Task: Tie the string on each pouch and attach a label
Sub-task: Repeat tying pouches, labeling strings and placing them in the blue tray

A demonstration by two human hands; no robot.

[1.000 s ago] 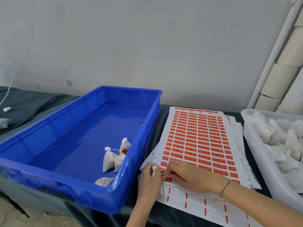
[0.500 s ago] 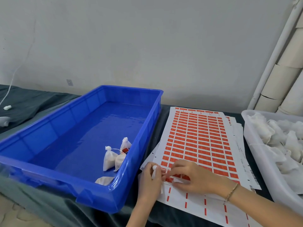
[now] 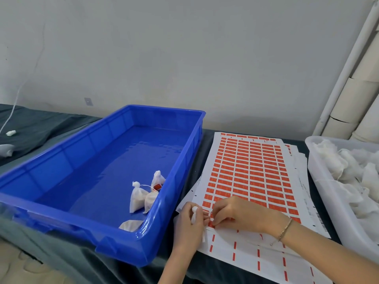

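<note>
My left hand (image 3: 189, 224) grips a small white pouch (image 3: 194, 212), its tied top poking up between thumb and fingers. My right hand (image 3: 235, 215) pinches a red label (image 3: 211, 223) at the pouch's string, right beside the left fingers, over the near-left corner of the label sheet (image 3: 250, 171). That sheet carries rows of red labels. Several tied pouches (image 3: 139, 196) lie in the near right corner of the blue tray (image 3: 61, 160), one with a red label (image 3: 157, 187) on its string.
A white bin (image 3: 320, 177) heaped with white pouches stands at the right. More label sheets lie under the top one. Dark cloth covers the table. White tubes lean on the wall at the far right. A white cord hangs at the far left.
My right hand has drawn a red label off the sheet and brought it left against the pouch's string. My left hand holds the pouch in the same place.
</note>
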